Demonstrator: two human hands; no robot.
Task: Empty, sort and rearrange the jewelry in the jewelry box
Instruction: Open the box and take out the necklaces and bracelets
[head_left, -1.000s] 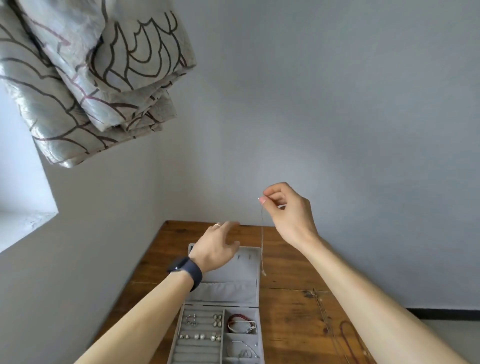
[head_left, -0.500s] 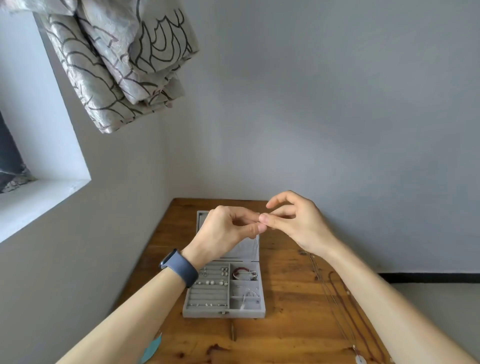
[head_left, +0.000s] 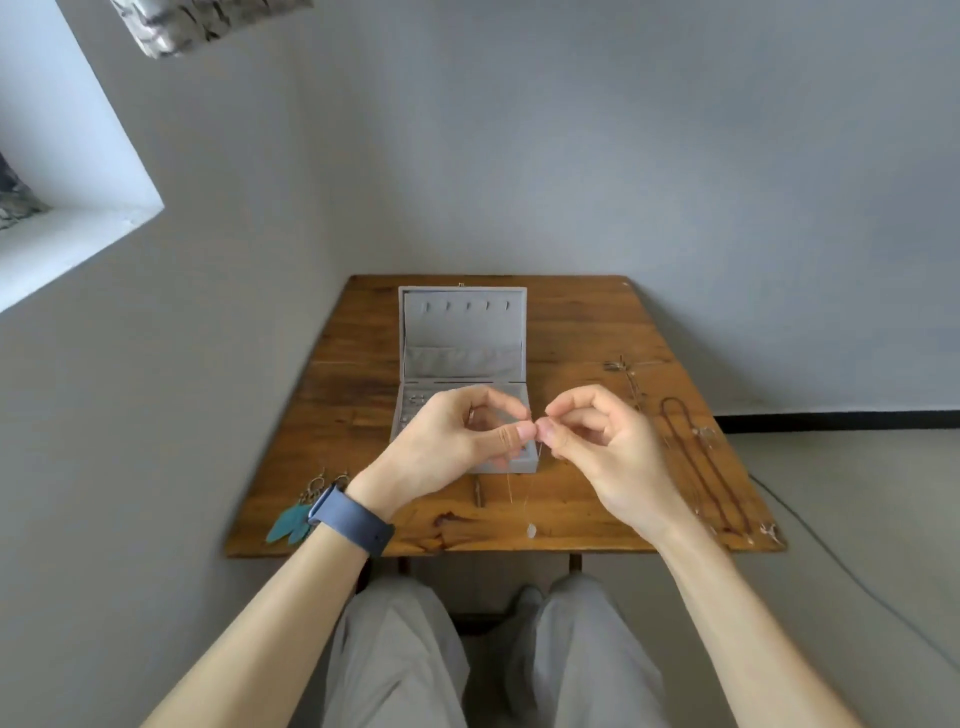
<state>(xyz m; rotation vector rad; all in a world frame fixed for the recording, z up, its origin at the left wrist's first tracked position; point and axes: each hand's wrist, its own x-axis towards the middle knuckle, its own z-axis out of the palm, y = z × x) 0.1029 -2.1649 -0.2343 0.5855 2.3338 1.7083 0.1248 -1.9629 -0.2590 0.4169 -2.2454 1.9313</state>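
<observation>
Both your hands were closed in pinches on one fine chain: your left hand and right hand met thumb-and-forefinger tip to tip, the other fingers loosely curled, in front of the near right corner of the jewelry box. From that pinch the chain hung in two thin strands to a small pale pendant low over the near edge of the wooden table — I could not tell whether it touched the wood.

The emptying looked well under way, not finished. Out of the box and on the table lay a pair of teal feather earrings at your left, beside your watch, and long dark necklaces stretched out at your right, with a smaller tangled piece beyond them. The hooks in the upright lid were bare. A few small pieces showed in the left compartments of the base, so those were yet to come out — your hands hid most of the rest. Sorting was only roughly begun by side, and no rearranging into the box showed.
</observation>
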